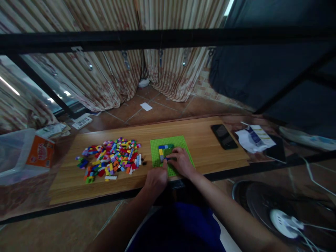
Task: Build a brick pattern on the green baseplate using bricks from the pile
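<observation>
A bright green baseplate (155,147) lies on the wooden board, with a low outline of building bricks on it. Blue bricks (163,147) and a dark green brick (170,146) form its far side; yellow bricks (161,154) run along its left. My right hand (183,162) reaches over the plate from the right, fingers bent together at a small dark blue brick (166,159) by the near corner. My left hand (157,177) is curled at the plate's near edge, one finger pointing up to that same corner. Whatever its folded fingers hold is hidden.
Left of the plate spreads a pile of loose coloured bricks (112,157) on the wooden board (204,154). A black phone (224,136) lies to the right, with crumpled paper packaging (254,138) beyond. At far left stands a clear plastic bin (15,154). A dark metal bar (168,39) crosses ahead.
</observation>
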### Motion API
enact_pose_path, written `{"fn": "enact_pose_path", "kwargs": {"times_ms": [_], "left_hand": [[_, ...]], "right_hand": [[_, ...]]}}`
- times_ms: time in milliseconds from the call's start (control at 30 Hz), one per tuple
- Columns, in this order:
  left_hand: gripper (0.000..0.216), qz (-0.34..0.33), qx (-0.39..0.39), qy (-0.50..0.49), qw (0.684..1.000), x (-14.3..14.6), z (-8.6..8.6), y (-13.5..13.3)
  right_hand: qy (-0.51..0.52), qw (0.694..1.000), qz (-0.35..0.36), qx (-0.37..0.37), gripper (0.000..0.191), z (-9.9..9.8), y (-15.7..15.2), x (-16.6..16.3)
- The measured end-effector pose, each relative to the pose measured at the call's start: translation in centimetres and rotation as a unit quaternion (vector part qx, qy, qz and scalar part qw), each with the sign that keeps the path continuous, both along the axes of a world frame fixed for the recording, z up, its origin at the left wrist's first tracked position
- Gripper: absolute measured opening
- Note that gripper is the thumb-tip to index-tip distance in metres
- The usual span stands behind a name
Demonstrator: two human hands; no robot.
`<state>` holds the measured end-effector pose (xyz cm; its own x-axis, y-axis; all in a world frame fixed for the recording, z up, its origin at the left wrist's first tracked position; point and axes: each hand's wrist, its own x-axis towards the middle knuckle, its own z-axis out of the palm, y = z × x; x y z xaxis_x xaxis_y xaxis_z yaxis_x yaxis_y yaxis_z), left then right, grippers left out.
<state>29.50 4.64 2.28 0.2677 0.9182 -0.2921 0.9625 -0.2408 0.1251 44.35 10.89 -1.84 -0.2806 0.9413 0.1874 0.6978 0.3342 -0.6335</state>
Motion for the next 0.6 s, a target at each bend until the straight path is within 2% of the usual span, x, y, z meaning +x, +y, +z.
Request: {"fn": "enact_pose_path", "kwargs": {"times_ms": [133, 200, 267, 333, 433, 533, 600], "left_hand": [[0.05, 0.033, 0.044, -0.035, 0.998, -0.5, 0.4, -0.8], [0.048, 0.069, 0.067, -0.076, 0.992, -0.8, 0.4, -1.1], [0.045, 0.126, 0.085, -0.161, 0.975, -1.1, 0.2, -1.3], [0.044, 0.185, 0.078, -0.288, 0.936, -1.2, -0.2, -1.3], [0.047, 0.261, 0.018, -0.466, 0.845, -0.9, -1.0, -1.1], [0.048, 0.295, -0.042, -0.561, 0.772, 0.1, -1.4, -1.0], [0.047, 0.294, -0.065, -0.59, 0.75, 0.7, -1.4, -1.1]], "right_hand": [[0.033, 0.999, 0.028, 0.033, 0.021, 0.1, 0.0, 0.6], [0.078, 0.996, 0.013, 0.05, 0.028, 0.2, -0.6, 1.1], [0.126, 0.99, -0.019, 0.055, 0.026, 0.5, -1.9, 1.5], [0.171, 0.984, -0.037, 0.033, 0.02, 0.8, -3.6, 1.7], [0.239, 0.969, -0.029, -0.055, 0.021, 1.4, -6.4, 1.3], [0.285, 0.952, -0.019, -0.114, 0.026, 1.7, -8.2, 0.6], [0.302, 0.946, -0.015, -0.12, 0.025, 1.8, -8.4, 0.4]]}}
